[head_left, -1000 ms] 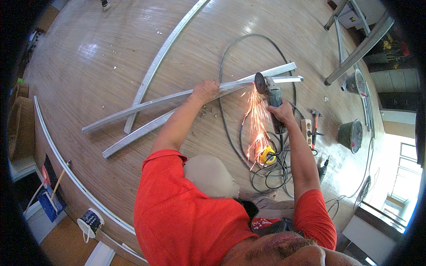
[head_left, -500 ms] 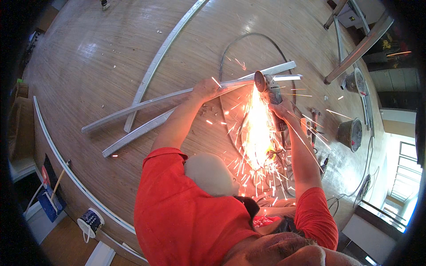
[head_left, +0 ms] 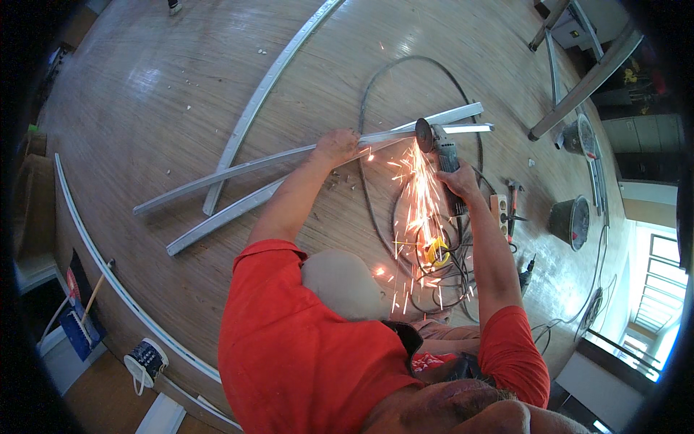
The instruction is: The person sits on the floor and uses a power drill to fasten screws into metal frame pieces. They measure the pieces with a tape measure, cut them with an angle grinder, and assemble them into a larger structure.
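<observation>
My right hand point(head_left: 460, 181) is wrapped round the body of an angle grinder point(head_left: 449, 158). Its round disc point(head_left: 424, 135) meets a thin metal profile point(head_left: 267, 160) near that strip's right end. Orange sparks point(head_left: 419, 195) stream from the contact toward my knees. My left hand point(head_left: 337, 146) grips the same profile to the left of the disc, fingers closed round it. Beneath it, a second metal profile point(head_left: 225, 215) lies crosswise on the floor. Another long profile point(head_left: 262, 90) runs away toward the far edge, under the left part of the held strip.
A black cable point(head_left: 363, 94) loops round the work and tangles near a yellow round thing point(head_left: 437, 252). Right of my forearm lie a power strip point(head_left: 499, 210), a hammer point(head_left: 514, 206) and a drill point(head_left: 528, 273). Buckets point(head_left: 571, 220) and metal legs point(head_left: 587, 85) stand farther right.
The spark stream has thinned and dimmed, so the cable and yellow thing show more clearly. Both hands and the grinder have barely moved.
</observation>
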Action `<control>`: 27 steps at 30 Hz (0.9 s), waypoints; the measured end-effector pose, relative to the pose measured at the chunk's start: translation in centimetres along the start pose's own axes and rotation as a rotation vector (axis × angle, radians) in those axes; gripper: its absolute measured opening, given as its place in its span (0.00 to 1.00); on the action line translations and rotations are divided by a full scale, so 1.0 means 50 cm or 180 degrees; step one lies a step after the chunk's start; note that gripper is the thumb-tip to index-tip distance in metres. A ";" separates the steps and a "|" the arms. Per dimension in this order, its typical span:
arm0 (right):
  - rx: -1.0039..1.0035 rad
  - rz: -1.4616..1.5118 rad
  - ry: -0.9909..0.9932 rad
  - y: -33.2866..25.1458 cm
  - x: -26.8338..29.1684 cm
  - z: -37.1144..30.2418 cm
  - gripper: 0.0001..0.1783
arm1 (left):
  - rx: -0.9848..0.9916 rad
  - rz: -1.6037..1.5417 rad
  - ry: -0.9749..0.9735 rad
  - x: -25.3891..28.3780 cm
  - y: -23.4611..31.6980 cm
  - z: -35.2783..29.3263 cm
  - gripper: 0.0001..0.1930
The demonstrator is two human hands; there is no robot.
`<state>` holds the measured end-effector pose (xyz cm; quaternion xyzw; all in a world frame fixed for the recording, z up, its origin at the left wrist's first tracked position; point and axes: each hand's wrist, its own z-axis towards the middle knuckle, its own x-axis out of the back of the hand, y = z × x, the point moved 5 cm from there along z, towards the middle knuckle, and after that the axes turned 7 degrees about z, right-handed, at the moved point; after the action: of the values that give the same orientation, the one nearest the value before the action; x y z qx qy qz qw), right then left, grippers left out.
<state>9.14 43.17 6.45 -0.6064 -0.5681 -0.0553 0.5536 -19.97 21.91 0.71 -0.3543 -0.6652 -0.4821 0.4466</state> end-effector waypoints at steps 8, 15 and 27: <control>-0.0185 0.0062 0.0067 -0.008 0.005 -0.015 0.35 | 0.0066 -0.0072 -0.0254 0.010 -0.004 0.011 0.31; 0.0099 0.0199 0.0298 -0.016 0.038 -0.034 0.34 | 0.0738 -0.0535 -0.0245 0.020 -0.019 0.036 0.33; -0.0003 0.0211 0.0287 0.003 0.014 -0.049 0.36 | 0.0263 -0.0592 -0.0255 0.014 -0.027 0.030 0.36</control>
<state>10.88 41.83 7.78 -0.6220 -0.5221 -0.0644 0.5800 -21.83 22.99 0.70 -0.2914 -0.7319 -0.4791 0.3872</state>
